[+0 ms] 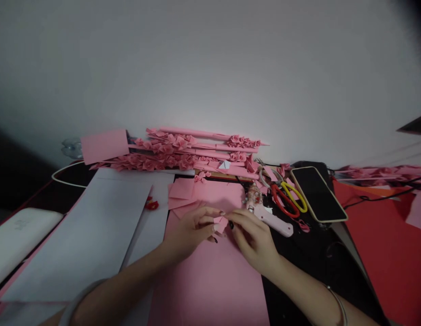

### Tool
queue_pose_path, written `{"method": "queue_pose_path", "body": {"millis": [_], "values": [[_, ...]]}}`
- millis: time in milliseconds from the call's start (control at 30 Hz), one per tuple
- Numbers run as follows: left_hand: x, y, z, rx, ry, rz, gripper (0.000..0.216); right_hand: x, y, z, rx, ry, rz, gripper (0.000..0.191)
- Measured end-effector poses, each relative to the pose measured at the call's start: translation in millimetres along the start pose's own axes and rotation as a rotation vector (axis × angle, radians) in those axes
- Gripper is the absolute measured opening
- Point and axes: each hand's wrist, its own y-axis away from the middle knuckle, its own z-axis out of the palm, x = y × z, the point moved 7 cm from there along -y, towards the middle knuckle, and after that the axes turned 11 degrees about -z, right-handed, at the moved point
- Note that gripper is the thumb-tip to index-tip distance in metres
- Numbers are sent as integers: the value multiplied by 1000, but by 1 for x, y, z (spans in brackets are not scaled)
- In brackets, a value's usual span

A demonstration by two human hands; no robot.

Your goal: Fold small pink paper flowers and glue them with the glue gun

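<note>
Because the small pink paper piece (220, 223) is tiny, you have it caught between both hands. Your left hand (193, 228) pinches its left edge with thumb and fingertips, and your right hand (253, 237) closes on its right edge the same way. Both grips are tight on the piece, and nothing else is in either hand. You hold it just above the large pink sheet (210, 271), which lies flat under your wrists and seems to serve as a working mat at the near middle of the table.

The loose pink squares (181, 192) sit just beyond your left hand, near enough to pick from without reaching far. The pink glue gun (271, 219) lies just right of your right hand, its nozzle end toward the squares, and the red and yellow scissors (288, 197) lie a little farther right, beside the dark phone (317, 194). That puts the tools on your right side.

The pink flower stems (183, 151) are stacked along the far edge against the wall, probably to keep them away from your hands. A white sheet (94, 235) lies to the left and a red sheet (387, 244) to the right.
</note>
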Motion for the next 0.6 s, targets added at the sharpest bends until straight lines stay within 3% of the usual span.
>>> {"method": "queue_pose_path", "body": {"millis": [167, 400, 600], "values": [[4, 2, 0, 21, -83, 61, 26, 3, -1, 1, -2, -41, 35, 25], [4, 2, 6, -43, -173, 126, 12, 9, -1, 0, 48, -97, 108, 12], [4, 3, 5, -35, -130, 99, 16, 7, -2, 0, 69, -143, 111, 10]]}}
